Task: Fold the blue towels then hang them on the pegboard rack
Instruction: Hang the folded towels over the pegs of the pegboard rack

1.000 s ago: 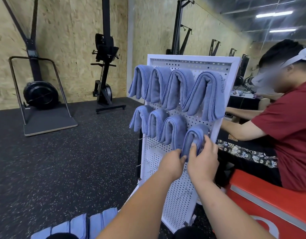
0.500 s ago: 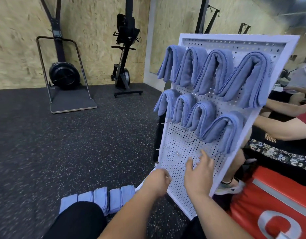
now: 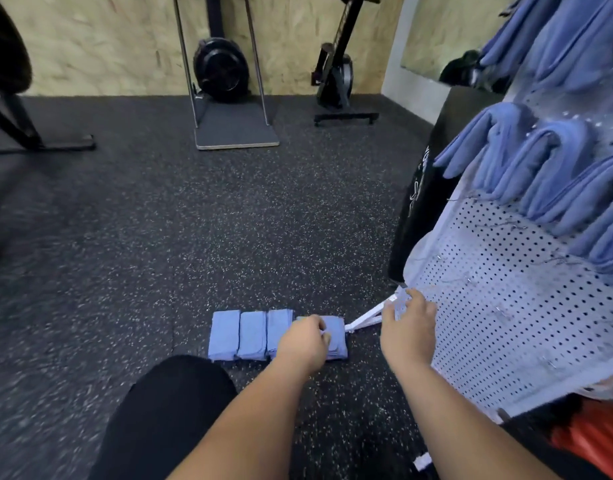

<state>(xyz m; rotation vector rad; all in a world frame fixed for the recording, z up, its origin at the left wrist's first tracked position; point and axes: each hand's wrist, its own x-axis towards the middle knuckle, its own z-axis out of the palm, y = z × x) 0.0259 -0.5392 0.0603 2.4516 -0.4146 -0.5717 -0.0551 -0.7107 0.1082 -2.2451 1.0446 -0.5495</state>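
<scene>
The left hand [image 3: 307, 341] is lowered onto the rightmost folded towel [image 3: 337, 337] of a row on the speckled rubber floor [image 3: 125, 254]. Its fingers curl down over the blue cloth, but the back of the hand hides them and I cannot tell whether they grip it. Just to the left of this hand lie three more folded towels [image 3: 251, 336], side by side and touching. Below it is the person's knee [image 3: 166, 410] in black cloth.

The right hand [image 3: 407, 327] hangs beside the left one, apart from it, fingers loosely spread and holding nothing. Its fingertips [image 3: 410, 297] reach the lower corner of the white pegboard rack [image 3: 499, 306]; whether they touch it is unclear. The rack's white foot [image 3: 367, 320] runs between the two hands, ending at the towel's edge. Above and to the right of the right hand, hung towels [image 3: 540, 157] drape over the rack in rows.
</scene>
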